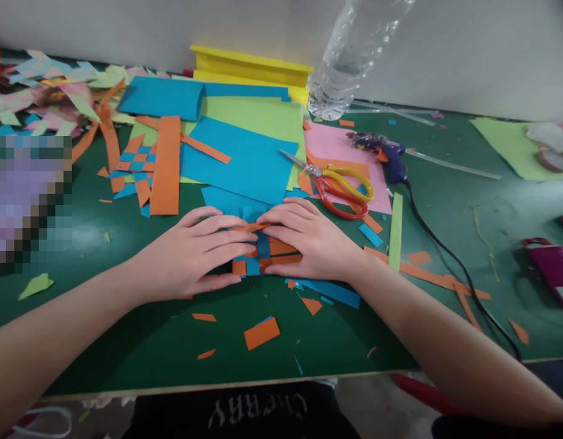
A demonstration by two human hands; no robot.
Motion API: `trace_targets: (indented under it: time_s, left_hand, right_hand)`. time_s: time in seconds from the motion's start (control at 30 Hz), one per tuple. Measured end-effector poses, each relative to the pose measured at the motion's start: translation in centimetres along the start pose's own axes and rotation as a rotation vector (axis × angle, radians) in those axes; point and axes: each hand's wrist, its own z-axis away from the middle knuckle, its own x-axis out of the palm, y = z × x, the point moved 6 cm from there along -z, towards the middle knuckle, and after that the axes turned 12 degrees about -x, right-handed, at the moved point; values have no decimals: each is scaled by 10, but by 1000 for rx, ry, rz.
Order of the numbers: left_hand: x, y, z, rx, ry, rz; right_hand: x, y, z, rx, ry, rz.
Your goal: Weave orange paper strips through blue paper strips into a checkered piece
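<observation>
In the head view, a small piece of woven blue and orange paper strips (263, 247) lies flat on the green table, partly hidden under my hands. My left hand (199, 250) rests on its left side, fingers bent, with the index fingertip at a thin orange paper strip (253, 227). On the right side, my right hand (306, 235) has its fingertips at the other end of this strip and its thumb on the lower edge of the weave. Scissors (336, 183) with red and yellow handles lie beyond my right hand. Blue paper (240, 158) sits just behind the weave.
A glue gun (386, 155) with a black cord lies to the right. A clear plastic bottle (350, 61) stands at the back. Paper scraps (48, 97) heap at the far left, near a pixelated object (25, 195). A finished-looking checkered weave (138, 164) and orange offcuts (262, 333) lie around.
</observation>
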Motion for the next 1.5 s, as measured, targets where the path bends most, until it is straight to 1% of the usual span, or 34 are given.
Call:
trace_targets:
  time_s: [0.17, 0.27, 0.37, 0.47, 0.6, 0.8, 1.07, 1.2, 1.37, 1.5]
  left_hand:
    - [3, -1, 0, 9, -44, 42]
    - [3, -2, -1, -2, -45, 44]
    - [2, -2, -1, -3, -34, 56]
    - [3, -3, -1, 1, -37, 65]
    - [4, -3, 0, 1, -44, 57]
    - [3, -1, 0, 10, -53, 23]
    - [1, -1, 0, 2, -53, 27]
    - [1, -1, 0, 5, -39, 4]
    - [2, 0, 1, 11, -52, -36]
    - [2, -1, 2, -13, -41, -69]
  right_hand:
    - [0, -1, 0, 6, 6, 5]
    - [-5, -2, 0, -10, 73, 11]
    - [-12, -4, 1, -63, 155, 23]
    - [-18, -5, 2, -109, 190, 30]
    - [-18, -3, 2, -122, 169, 33]
    - [-18, -9, 0, -196, 161, 52]
    - [-19, -9, 0, -191, 169, 58]
    - [-19, -8, 0, -191, 176, 58]
    - [-19, -9, 0, -209, 182, 73]
    - [-20, -10, -1, -215, 178, 88]
